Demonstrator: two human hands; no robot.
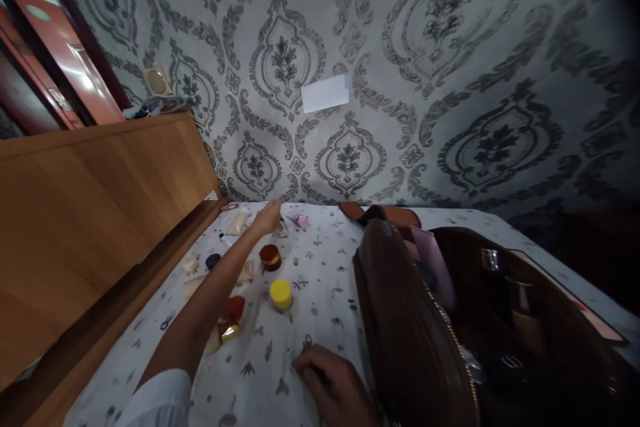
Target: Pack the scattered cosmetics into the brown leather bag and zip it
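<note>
My left hand (269, 217) reaches across the patterned sheet toward the wall, fingers drawn together. A small clear bottle (282, 228) is right beside it; whether my fingers touch it I cannot tell. Nearer along that arm stand a dark red jar (271, 257) with a gold band and a yellow-lidded jar (281, 294). My right hand (334, 381) rests on the sheet in front, loosely curled with a gap between thumb and finger, and nothing shows in it. Close to its right is a brown zipped bag (400, 320), gaping, with a pink item (434, 263) and dark-capped bottles (493, 280) inside.
More cosmetics lie at left: a cream tube (238, 223), a black-lidded jar (213, 261), a red item (233, 310) with gold and a pink tube (299, 219). An orange-brown strap (395, 215) lies behind the bag. A wooden panel (110, 193) borders the left; patterned wallpaper (350, 153) rises behind.
</note>
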